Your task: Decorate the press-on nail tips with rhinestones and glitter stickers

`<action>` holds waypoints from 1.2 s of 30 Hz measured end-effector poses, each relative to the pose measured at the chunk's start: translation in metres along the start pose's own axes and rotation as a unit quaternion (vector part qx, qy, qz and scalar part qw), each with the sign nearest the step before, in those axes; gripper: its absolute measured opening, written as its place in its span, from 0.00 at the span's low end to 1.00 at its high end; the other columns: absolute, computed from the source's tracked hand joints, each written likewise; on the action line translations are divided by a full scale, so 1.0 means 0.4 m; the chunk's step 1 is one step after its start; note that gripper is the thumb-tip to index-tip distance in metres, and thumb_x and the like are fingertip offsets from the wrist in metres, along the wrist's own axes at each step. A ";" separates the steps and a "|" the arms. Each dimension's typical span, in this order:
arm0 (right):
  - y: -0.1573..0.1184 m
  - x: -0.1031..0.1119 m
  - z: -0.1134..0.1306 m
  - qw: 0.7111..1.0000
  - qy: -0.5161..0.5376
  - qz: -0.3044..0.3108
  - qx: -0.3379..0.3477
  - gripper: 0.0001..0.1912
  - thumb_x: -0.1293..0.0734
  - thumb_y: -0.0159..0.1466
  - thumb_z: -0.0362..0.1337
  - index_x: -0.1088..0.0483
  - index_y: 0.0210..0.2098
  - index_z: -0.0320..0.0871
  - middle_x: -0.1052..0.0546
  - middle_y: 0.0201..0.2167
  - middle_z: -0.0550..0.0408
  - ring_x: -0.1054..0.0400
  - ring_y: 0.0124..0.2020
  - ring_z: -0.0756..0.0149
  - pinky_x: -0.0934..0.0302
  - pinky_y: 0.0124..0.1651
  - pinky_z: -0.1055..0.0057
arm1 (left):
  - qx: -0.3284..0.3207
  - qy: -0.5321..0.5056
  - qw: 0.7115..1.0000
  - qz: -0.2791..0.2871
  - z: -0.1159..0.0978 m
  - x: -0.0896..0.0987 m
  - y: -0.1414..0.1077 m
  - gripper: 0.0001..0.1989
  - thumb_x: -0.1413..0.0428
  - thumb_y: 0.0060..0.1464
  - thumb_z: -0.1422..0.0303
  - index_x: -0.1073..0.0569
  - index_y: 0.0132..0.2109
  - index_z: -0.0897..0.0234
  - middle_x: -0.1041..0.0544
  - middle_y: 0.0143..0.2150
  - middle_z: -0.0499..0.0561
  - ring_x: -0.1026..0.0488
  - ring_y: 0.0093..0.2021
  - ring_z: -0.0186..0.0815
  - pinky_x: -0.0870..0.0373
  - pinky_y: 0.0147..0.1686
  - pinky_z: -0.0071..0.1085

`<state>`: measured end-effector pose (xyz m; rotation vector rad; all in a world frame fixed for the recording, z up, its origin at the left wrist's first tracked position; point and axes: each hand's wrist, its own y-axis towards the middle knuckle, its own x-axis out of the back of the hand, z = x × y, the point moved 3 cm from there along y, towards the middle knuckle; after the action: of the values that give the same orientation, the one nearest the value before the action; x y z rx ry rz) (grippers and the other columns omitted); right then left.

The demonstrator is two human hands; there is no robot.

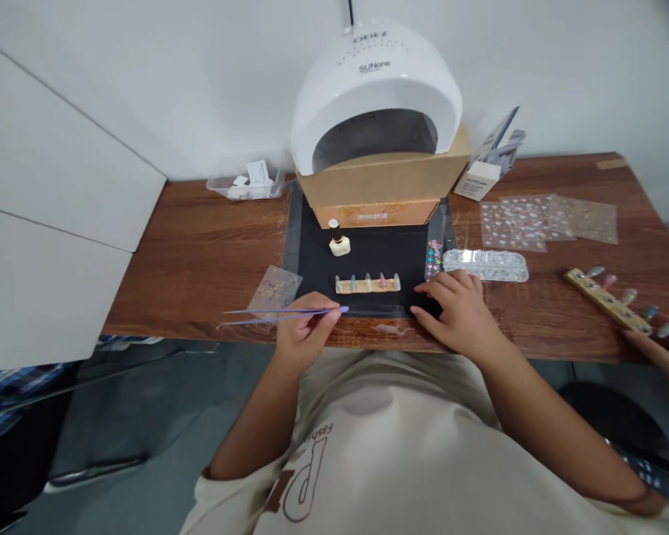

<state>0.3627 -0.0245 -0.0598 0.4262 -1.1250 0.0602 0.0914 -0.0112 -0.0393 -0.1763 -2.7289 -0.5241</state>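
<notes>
My left hand (pixel 302 334) pinches purple tweezers (pixel 290 312) at the near edge of the black mat (pixel 315 260); their thin ends point left over a small clear sticker sheet (pixel 276 290). My right hand (pixel 451 308) rests with its fingers apart at the mat's right edge, holding nothing, near a clear compartment case (pixel 486 265) and a strip of colourful flower stickers (pixel 434 260). Between my hands lies a wooden strip (pixel 375 287) with several upright nail tips in silver, teal and pink. A small polish bottle (pixel 340 244) stands behind it.
A white lamp (pixel 376 89) sits on a cardboard box (pixel 384 182) at the back. Clear tray (pixel 248 182) back left; small white box (pixel 478 180) and sticker sheets (pixel 516 221) right. Another person's hand (pixel 655 353) touches a second nail strip (pixel 607 301).
</notes>
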 end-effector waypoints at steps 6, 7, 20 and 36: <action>0.045 0.031 0.014 0.999 -0.018 -0.015 0.033 0.08 0.34 0.64 0.42 0.27 0.39 0.46 0.24 0.34 0.51 0.38 0.41 0.54 0.47 0.44 0.56 | -0.023 0.005 1.000 -0.005 0.006 0.003 0.028 0.03 0.40 0.58 0.69 0.22 0.38 0.63 0.22 0.33 0.50 0.25 0.33 0.32 0.30 0.34 0.29; 0.044 0.035 0.015 0.998 0.008 -0.026 0.054 0.06 0.34 0.64 0.40 0.28 0.38 0.46 0.25 0.33 0.51 0.38 0.40 0.56 0.46 0.44 0.56 | -0.023 0.004 1.000 -0.007 0.007 0.007 0.025 0.03 0.40 0.58 0.70 0.22 0.39 0.63 0.22 0.33 0.50 0.25 0.33 0.33 0.30 0.35 0.29; -0.042 0.051 -0.001 0.922 0.291 -0.170 0.192 0.16 0.34 0.54 0.23 0.42 0.33 0.49 0.36 0.23 0.63 0.41 0.25 0.69 0.43 0.32 0.67 | -0.018 -0.015 0.992 0.120 -0.057 0.064 -0.081 0.15 0.53 0.66 0.66 0.35 0.29 0.63 0.36 0.23 0.45 0.38 0.24 0.29 0.43 0.26 0.29; -0.141 0.050 0.131 0.934 0.296 0.003 0.199 0.06 0.35 0.64 0.37 0.31 0.41 0.43 0.27 0.24 0.56 0.31 0.25 0.67 0.36 0.27 0.71 | -0.081 0.060 0.945 0.312 -0.138 -0.081 -0.127 0.18 0.51 0.65 0.62 0.40 0.27 0.63 0.37 0.23 0.44 0.41 0.25 0.29 0.48 0.27 0.29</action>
<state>0.3410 -0.0986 -0.0402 0.7088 -0.5101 0.4024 0.1298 -0.0808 -0.0203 -0.9727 -2.3239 -0.5402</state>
